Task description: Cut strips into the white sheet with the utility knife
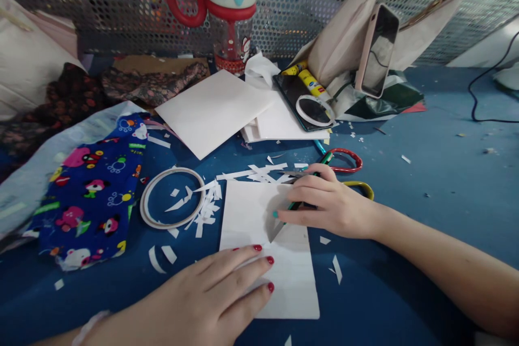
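A white sheet of paper [259, 216] lies flat on the blue table [438, 184] in front of me. My left hand [211, 297] lies flat on its lower left corner, fingers stretched out. My right hand [328, 203] is closed around a thin green pen-like tool [295, 206], its tip touching the sheet near the middle. White paper scraps [206, 205] are scattered just left of and above the sheet.
A roll of tape [172, 197] and patterned blue fabric [93, 189] lie to the left. Scissors with red and yellow handles [348, 165] sit behind my right hand. Further back are white cards [214, 108], a glue stick [312, 84], a phone [379, 51], a bag and a red-lidded bottle [231, 11].
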Demonstrator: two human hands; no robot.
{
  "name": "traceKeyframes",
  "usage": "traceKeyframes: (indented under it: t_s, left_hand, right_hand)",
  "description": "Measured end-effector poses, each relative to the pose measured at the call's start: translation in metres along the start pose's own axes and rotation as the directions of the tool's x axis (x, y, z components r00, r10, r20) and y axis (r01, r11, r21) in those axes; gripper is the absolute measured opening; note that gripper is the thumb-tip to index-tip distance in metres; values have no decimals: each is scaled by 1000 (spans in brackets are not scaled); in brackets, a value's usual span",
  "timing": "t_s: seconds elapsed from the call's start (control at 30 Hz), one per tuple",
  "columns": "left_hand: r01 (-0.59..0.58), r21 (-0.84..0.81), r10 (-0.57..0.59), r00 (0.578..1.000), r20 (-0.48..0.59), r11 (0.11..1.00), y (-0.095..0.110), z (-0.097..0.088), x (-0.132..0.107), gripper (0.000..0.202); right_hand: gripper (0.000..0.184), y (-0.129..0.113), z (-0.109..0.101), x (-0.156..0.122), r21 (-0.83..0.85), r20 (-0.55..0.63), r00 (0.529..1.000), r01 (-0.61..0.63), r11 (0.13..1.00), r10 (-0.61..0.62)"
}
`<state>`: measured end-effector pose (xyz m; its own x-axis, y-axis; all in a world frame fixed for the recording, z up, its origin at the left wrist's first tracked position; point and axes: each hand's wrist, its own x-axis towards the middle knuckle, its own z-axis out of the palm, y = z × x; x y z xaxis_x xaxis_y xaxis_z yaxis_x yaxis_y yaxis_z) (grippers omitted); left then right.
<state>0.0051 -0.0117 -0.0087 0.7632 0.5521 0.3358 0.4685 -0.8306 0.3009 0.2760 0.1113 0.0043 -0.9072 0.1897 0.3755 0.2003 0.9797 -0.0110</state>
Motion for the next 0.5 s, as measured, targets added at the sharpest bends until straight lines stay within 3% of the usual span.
traceKeyframes:
  t_s: [0.1, 0.3, 0.5]
  left_hand:
    - [30, 43, -29, 999, -20, 999, 1, 0, -1, 29]
    - [40, 104, -44, 998, 43, 994, 1, 0, -1, 28]
    - [29, 90, -31, 999, 13, 996, 2, 0, 0, 27]
  right_hand:
    - [28, 0, -1, 0, 1, 2, 1000, 6, 1000, -6]
    - [27, 0, -1, 0, -18, -6, 1000, 13, 1000, -13]
    - [28, -1, 0, 0, -25, -27, 999, -18, 1000, 17]
